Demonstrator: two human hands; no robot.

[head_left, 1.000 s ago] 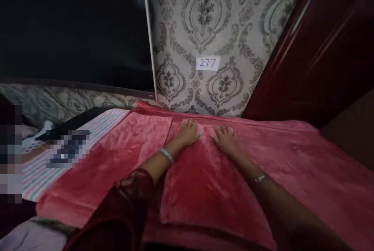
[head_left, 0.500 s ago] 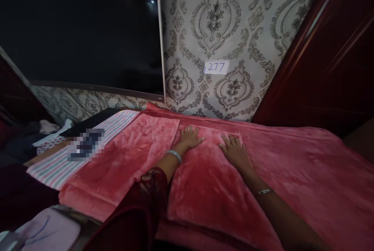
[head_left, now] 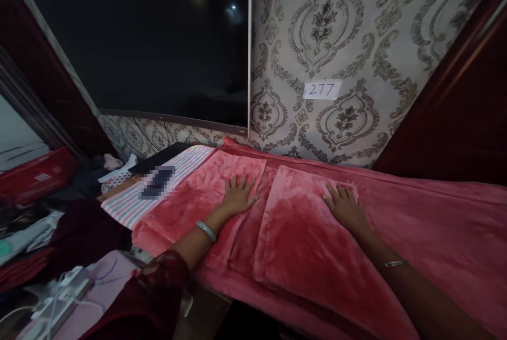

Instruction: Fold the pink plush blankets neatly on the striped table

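Two folded pieces of plush red-pink fabric lie side by side on a larger spread of the same colour. My left hand rests flat with spread fingers on the right part of the left folded piece. On the upper right part of the right folded piece, my right hand lies flat, fingers stretched out. A narrow gap shows the fabric beneath, between the two pieces. The larger pink cloth extends to the right and along the back.
A striped cloth lies at the left with a pixelated dark item on it. A white power strip with cables sits at the lower left. Behind stand a large dark screen and a patterned wall bearing a paper marked 277.
My left hand has moved left from the right folded piece onto the left one. My right hand stays on the right piece. The view has turned slightly left.
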